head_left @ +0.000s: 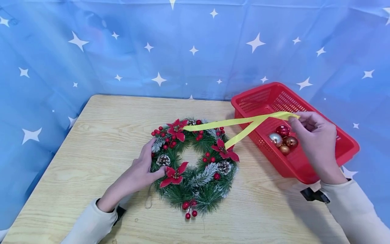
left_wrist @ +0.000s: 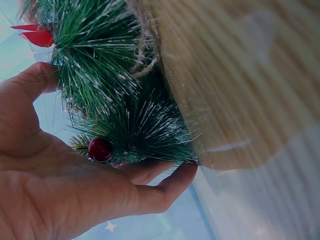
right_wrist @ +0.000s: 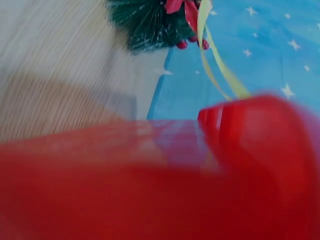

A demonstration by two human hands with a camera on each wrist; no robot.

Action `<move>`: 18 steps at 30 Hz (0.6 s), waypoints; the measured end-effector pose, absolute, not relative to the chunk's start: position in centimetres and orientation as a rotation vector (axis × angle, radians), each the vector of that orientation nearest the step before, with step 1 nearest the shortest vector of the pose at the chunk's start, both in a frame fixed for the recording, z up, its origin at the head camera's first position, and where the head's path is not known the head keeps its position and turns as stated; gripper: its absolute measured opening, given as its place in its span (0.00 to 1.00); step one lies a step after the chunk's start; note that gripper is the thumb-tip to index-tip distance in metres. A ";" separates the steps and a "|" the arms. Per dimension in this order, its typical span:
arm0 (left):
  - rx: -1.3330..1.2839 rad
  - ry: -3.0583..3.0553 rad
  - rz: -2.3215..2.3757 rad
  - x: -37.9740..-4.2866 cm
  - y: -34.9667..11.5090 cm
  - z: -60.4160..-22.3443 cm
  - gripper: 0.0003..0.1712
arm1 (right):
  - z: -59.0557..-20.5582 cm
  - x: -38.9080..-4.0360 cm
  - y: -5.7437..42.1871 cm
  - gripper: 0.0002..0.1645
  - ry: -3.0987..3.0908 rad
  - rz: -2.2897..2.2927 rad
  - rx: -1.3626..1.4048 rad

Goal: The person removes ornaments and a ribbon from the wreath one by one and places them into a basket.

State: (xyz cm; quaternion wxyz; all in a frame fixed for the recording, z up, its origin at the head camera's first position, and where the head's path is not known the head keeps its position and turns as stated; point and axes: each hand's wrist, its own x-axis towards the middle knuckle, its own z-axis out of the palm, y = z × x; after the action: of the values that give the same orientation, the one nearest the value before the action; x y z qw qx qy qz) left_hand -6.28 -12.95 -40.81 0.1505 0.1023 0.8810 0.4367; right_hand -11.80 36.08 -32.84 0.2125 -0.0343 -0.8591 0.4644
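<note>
A green Christmas wreath [head_left: 207, 195] with red poinsettias, berries and pine cones lies on the table. My left hand [head_left: 135, 176] holds its left side, thumb by the lower-left poinsettia [head_left: 173, 175]; in the left wrist view, fingers curl round the outer needles. Over the red basket [head_left: 301, 176], my right hand [head_left: 320, 145] pinches a yellow ribbon [head_left: 219, 124] between thumb and fingertips. Two strands run from there to the wreath's top-left and right poinsettias. In the right wrist view the basket's blurred red wall [right_wrist: 125, 200] hides my right hand.
Several shiny baubles [head_left: 283, 140] in red, silver, brown and gold sit inside the basket at the right of the wooden table [head_left: 91, 142]. Behind the table hangs a blue cloth [head_left: 170, 51] with white stars. A thin twine loop [left_wrist: 145, 55] shows at the wreath's edge.
</note>
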 end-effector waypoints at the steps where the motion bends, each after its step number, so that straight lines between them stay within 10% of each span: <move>1: 0.295 2.529 1.254 -6.3 -13.0 -40.8 0.60 | -32.8 -11.9 36.4 0.13 -2.372 1.282 -0.099; 18: 0.311 2.526 1.256 -6.3 -13.0 -40.9 0.61 | -33.5 -12.3 40.6 0.09 -2.325 1.317 -0.323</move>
State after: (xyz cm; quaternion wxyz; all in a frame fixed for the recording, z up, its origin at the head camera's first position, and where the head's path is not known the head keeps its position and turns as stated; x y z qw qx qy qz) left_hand -6.27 -13.00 -40.86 0.1510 0.1082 0.8799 0.4373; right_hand -12.31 40.60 -33.51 0.2233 -0.1170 -0.8420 0.4769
